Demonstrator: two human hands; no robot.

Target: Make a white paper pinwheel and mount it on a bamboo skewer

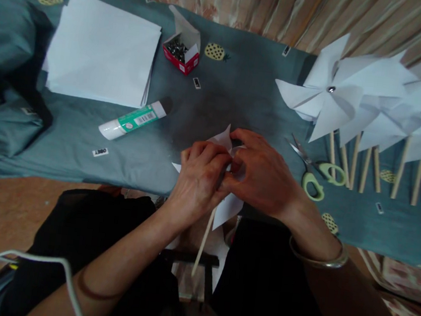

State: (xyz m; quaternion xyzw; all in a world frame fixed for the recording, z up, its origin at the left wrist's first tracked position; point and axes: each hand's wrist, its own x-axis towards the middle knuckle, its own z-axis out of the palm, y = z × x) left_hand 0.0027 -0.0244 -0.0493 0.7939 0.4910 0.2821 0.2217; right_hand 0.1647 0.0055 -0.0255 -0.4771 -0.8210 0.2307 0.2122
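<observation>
From the lower centre of the frame, a slender pale wooden stick (203, 243) tilts up and slightly right to the curled, closely pinched grip of left hand (201, 175) and right hand (264, 174), both on a folded white paper pinwheel (228, 212) at mid-frame, the stick's top hidden.

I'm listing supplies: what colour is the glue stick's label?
The label is mostly green with white areas, in the head view.
</observation>
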